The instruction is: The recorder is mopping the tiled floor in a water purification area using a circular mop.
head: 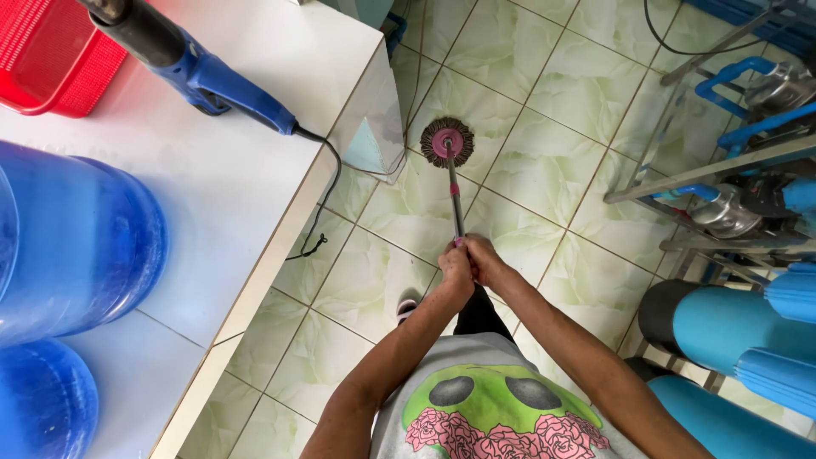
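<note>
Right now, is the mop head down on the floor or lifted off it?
Down, apparently. The round mop head lies flat on the green tiled floor, with both hands, left hand and right hand, gripping the handle.

Single head view, looking steeply down, hands near, floor [544, 110] beyond

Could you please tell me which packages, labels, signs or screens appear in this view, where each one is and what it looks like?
No packages, labels, signs or screens show here.
Nearest to a container: two large translucent blue water jugs on the white counter at left, with no label visible.
Red plastic basket at the counter's far corner, unmarked.
Both hands, left hand and right hand, grip a mop handle over the green tiled floor.
</note>
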